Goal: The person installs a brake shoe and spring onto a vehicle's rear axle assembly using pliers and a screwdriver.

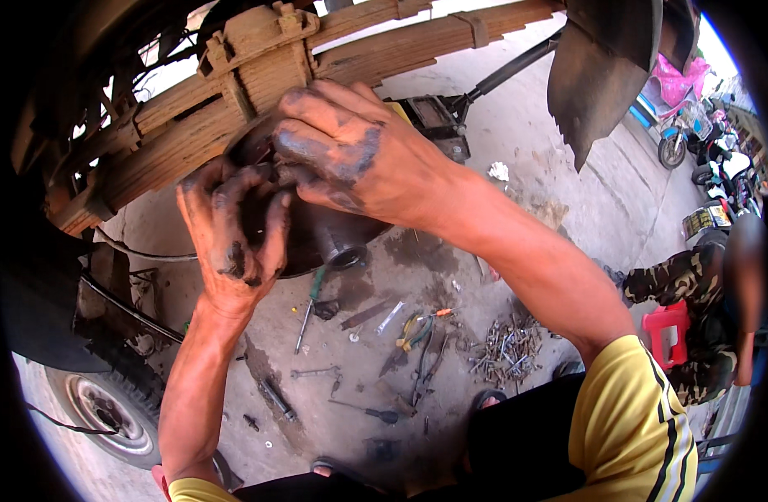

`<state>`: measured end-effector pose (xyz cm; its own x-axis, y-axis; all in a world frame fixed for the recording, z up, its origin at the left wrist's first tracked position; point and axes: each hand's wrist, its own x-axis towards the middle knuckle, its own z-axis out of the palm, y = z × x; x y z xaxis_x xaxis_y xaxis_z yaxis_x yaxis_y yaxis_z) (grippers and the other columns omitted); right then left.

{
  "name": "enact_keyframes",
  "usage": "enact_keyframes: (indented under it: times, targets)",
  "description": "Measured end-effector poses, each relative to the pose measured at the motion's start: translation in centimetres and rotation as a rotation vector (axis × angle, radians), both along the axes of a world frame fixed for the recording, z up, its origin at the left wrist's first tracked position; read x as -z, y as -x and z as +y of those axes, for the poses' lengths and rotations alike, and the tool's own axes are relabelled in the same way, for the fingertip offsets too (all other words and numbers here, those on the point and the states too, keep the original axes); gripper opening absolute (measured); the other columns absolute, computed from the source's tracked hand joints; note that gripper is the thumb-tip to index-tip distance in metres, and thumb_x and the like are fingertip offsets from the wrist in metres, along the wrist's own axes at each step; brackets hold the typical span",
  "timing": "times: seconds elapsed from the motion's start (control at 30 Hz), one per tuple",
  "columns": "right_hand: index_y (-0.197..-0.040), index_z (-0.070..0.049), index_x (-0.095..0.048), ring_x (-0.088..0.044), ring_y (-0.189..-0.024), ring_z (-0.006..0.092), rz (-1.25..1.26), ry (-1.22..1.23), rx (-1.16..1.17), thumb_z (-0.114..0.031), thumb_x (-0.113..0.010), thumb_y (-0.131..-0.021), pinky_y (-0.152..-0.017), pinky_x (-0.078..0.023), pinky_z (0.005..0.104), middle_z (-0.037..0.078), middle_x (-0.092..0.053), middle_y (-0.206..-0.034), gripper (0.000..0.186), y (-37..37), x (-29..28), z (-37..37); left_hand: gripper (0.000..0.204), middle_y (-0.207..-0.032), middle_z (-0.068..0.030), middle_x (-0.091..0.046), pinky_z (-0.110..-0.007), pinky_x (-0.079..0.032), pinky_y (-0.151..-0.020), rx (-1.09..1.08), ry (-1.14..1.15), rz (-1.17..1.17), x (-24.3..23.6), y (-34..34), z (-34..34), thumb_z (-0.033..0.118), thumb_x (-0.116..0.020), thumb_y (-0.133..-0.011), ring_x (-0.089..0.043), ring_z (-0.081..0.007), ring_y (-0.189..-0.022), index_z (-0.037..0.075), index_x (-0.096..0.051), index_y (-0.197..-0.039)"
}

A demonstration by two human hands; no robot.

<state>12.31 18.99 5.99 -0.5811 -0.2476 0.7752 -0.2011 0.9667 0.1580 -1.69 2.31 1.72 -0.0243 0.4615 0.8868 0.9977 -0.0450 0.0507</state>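
Both hands meet at a dark, round metal part (321,230) below a rusty leaf spring (359,63). My left hand (233,222), smeared with black grease, has its fingers curled at the part's left side. My right hand (338,151) is closed beside it, knuckles up and thumb side toward the left fingertips. Whatever the fingers pinch is hidden by the hands and shadow. A short dark tube end (347,256) sticks out of the round part toward me. Rusty U-bolts and a clamp plate (258,42) sit on the spring just above.
On the stained concrete lie a green-handled screwdriver (316,286), pliers (413,330), wrenches and a pile of bolts (507,350). A jack (434,117) stands behind my right wrist. A wheel (108,414) is at lower left. Right: a person in camouflage trousers (664,280), a red stool (668,335) and motorbikes.
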Motion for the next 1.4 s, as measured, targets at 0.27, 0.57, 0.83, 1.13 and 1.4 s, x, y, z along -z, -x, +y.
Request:
enact_keyframes:
  times: [0.27, 0.57, 0.83, 1.13, 1.4]
  targets:
    - [-0.121, -0.014, -0.061, -0.054, -0.114, 0.0261, 0.017, 0.0, 0.016, -0.026, -0.077, -0.078, -0.093, -0.046, 0.0458, 0.004, -0.054, -0.133, 0.048, 0.1, 0.4, 0.4, 0.031, -0.123, -0.0235, -0.052, -0.045, -0.044, -0.098, 0.047, 0.102, 0.046, -1.0, 0.4, -0.6, 0.001, -0.069, -0.089, -0.054, -0.037, -0.114, 0.0, -0.058, -0.118]
    - [-0.117, -0.012, -0.061, -0.054, -0.114, 0.026, 0.011, 0.026, 0.0, -0.024, -0.075, -0.078, -0.092, -0.046, 0.0448, 0.005, -0.054, -0.13, 0.042, 0.0, 0.2, -0.1, 0.02, -0.127, -0.0227, -0.053, -0.047, -0.043, -0.104, 0.12, 0.033, -0.112, 0.8, 0.7, -0.4, 0.004, -0.06, -0.098, -0.054, -0.0381, -0.117, -0.002, -0.061, -0.117]
    - [-0.12, -0.001, -0.059, -0.056, -0.119, 0.036, 0.081, 0.123, -0.098, -0.02, -0.077, -0.078, -0.094, -0.046, 0.0499, 0.018, -0.052, -0.133, 0.049, -0.2, 0.9, 0.5, 0.018, -0.115, -0.0201, -0.059, -0.044, -0.044, -0.094, 0.156, -0.025, -0.073, -0.4, 0.1, 0.2, 0.002, -0.067, -0.09, -0.056, -0.0342, -0.105, 0.003, -0.065, -0.108]
    - [-0.118, -0.001, -0.059, -0.056, -0.113, 0.0432, 0.044, 0.246, -0.078, -0.009, -0.08, -0.074, -0.097, -0.049, 0.0492, 0.021, -0.052, -0.123, 0.05, -1.5, 0.9, 0.3, 0.023, -0.115, -0.0212, -0.056, -0.046, -0.046, -0.091, 0.159, -0.041, -0.132, -0.2, -0.1, 0.1, -0.005, -0.069, -0.083, -0.054, -0.0358, -0.106, 0.002, -0.065, -0.105]
    - [-0.116, -0.005, -0.064, -0.056, -0.114, 0.0415, 0.105, 0.228, -0.013, -0.016, -0.081, -0.075, -0.094, -0.049, 0.0501, 0.02, -0.053, -0.127, 0.046, -1.2, 1.8, 0.0, 0.024, -0.114, -0.0214, -0.056, -0.046, -0.045, -0.092, 0.151, -0.039, -0.143, -0.4, -0.5, 0.3, -0.006, -0.068, -0.081, -0.054, -0.0363, -0.105, 0.002, -0.064, -0.103]
